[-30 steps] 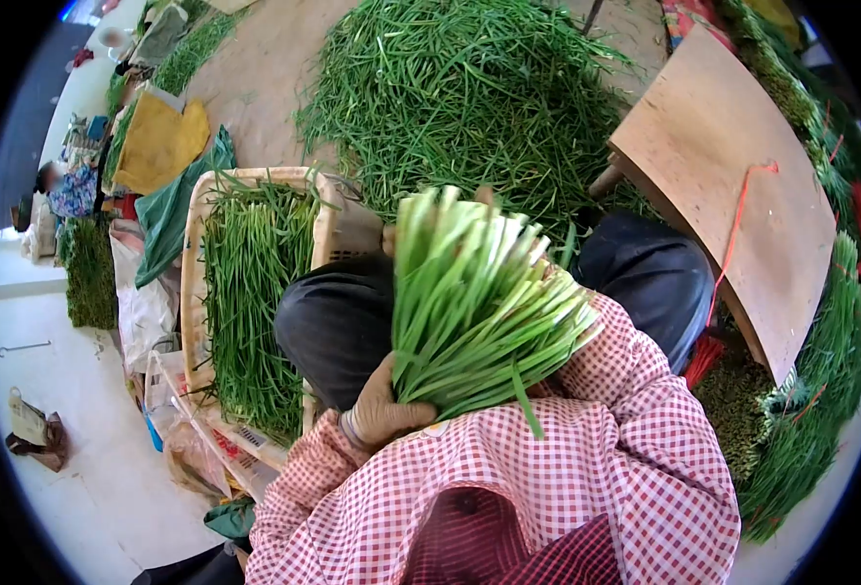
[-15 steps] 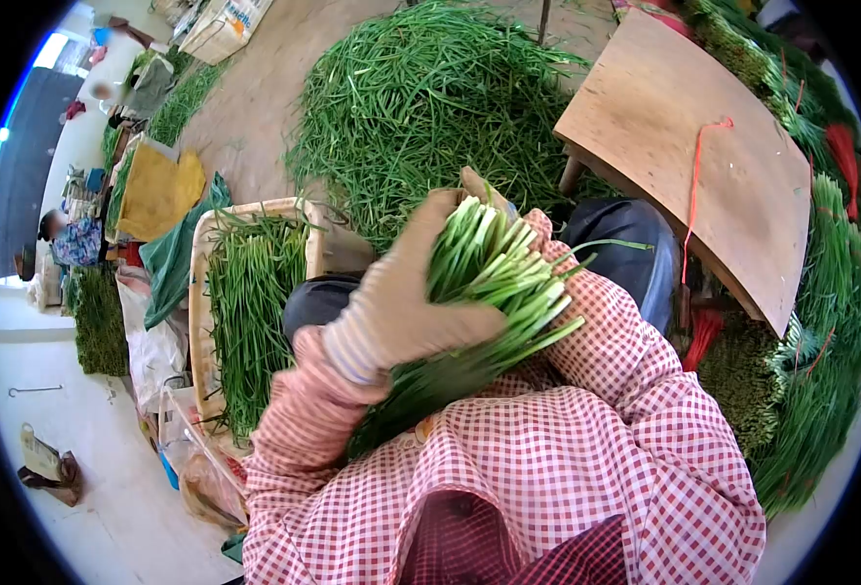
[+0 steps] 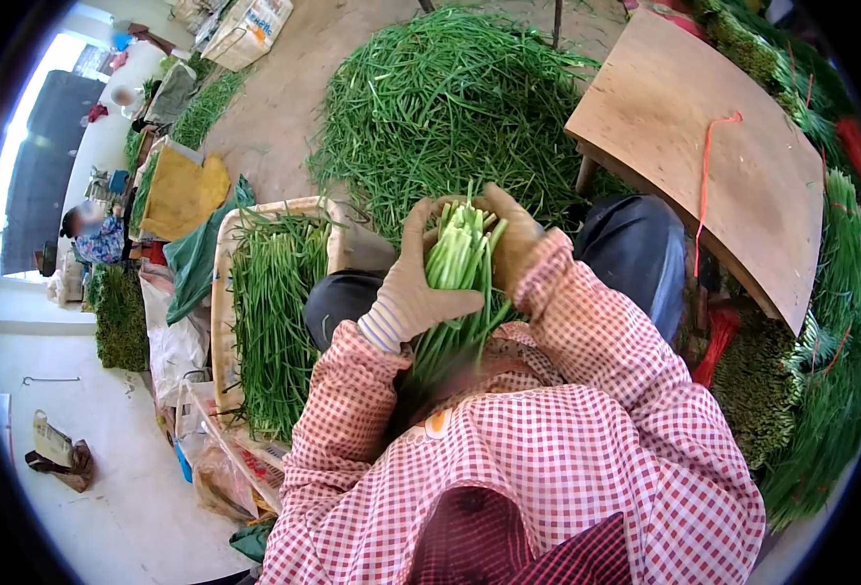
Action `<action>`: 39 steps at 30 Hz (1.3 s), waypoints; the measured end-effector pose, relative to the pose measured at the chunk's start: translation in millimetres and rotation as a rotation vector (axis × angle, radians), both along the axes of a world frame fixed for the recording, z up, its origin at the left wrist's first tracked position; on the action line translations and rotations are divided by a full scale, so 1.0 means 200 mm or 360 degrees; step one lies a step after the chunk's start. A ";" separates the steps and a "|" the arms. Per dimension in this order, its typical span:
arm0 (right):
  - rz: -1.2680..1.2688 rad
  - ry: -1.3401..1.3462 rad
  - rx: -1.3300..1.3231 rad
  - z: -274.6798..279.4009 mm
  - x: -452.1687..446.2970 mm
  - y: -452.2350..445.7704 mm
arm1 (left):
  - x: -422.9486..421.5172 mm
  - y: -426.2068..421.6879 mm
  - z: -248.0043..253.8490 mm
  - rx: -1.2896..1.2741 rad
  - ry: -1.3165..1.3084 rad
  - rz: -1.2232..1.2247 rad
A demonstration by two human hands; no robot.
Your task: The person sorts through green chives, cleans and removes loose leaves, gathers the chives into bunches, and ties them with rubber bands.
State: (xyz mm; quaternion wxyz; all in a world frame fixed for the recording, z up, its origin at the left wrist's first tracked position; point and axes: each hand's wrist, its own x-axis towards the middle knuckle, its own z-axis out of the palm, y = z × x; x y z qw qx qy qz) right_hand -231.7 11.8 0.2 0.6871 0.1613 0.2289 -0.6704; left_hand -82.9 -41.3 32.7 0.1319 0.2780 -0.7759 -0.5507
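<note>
Both hands wear beige gloves and are wrapped round one bunch of green stalks point(image 3: 458, 255) above my lap. My left hand point(image 3: 417, 283) holds it from the left side, thumb across the front. On the right side my right hand point(image 3: 518, 234) presses against the bunch, fingers round its top. The pale cut ends point up and away from me; the leafy part hangs down towards my checked jacket and is partly blurred. A large loose heap of green leaves point(image 3: 450, 117) lies beyond my hands.
Left of my knee stands a crate point(image 3: 224, 322) filled with green stalks. A wooden board point(image 3: 713, 146) with a red string point(image 3: 706, 185) is at the right, beside stacked bundles point(image 3: 830, 390). Red strands point(image 3: 718, 341) hang below it. Another person point(image 3: 99, 234) is at the far left.
My left hand moved from the bunch's lower end up to its side near the pale ends. The bunch turned more upright and looks narrower, now squeezed between both hands.
</note>
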 end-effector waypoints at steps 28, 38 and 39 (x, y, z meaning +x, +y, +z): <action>-0.1218 0.2180 -0.1157 0.71 -0.28 0.01 | -0.19 -0.08 0.44 -0.1931 0.0302 0.0042; -0.0688 0.2340 -0.0894 0.41 -0.62 -0.27 | 0.33 0.07 0.17 -0.0559 -0.0606 -0.0437; -0.0828 0.2354 -0.0949 0.47 -0.59 -0.28 | 0.33 0.07 0.19 -0.0266 -0.0303 -0.0550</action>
